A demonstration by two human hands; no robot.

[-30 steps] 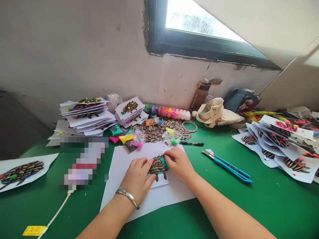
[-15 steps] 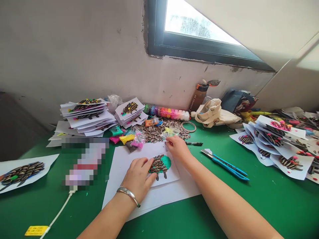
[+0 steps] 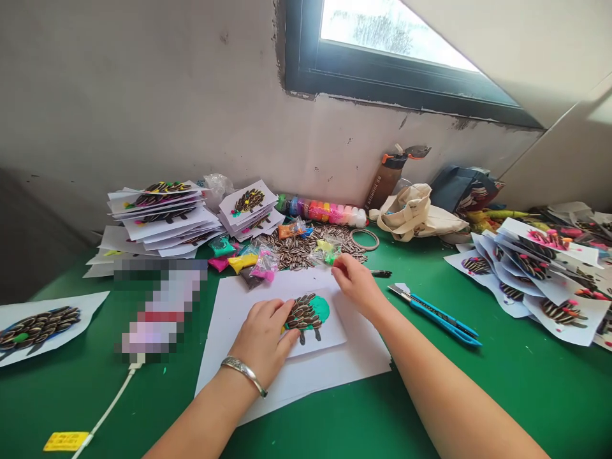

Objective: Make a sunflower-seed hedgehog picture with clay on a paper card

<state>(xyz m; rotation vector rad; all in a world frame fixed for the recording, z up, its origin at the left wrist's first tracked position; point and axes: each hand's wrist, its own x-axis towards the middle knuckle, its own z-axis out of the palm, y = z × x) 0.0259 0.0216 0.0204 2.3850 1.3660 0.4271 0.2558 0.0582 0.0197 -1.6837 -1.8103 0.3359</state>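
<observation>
My left hand [image 3: 268,328] lies over the left part of a white card [image 3: 329,338], fingers spread, thumb near the picture's lower edge. On that card, striped seeds [image 3: 306,312] overlap on a teal clay shape [image 3: 319,308], with dark legs below. Larger white sheets [image 3: 224,376] lie under the card. My right hand [image 3: 351,280] is above the sheets' upper right, thumb and fingertips pressed together; whatever they may hold is too small to make out. Just beyond its fingertips are a small bag of yellow-green clay [image 3: 326,250] and the seed pile [image 3: 291,252].
Stacks of finished cards stand at the left [image 3: 167,223] and right [image 3: 535,268]. A blue cutter [image 3: 435,315] and a pen [image 3: 381,273] lie right. Behind are clay bags [image 3: 241,262], a tape ring [image 3: 364,239], a bottle [image 3: 386,182] and a cloth bag [image 3: 411,213].
My right hand has moved a little to the right, away from the seed pile's front edge. My left hand remains on the card. The camera view has shifted slightly.
</observation>
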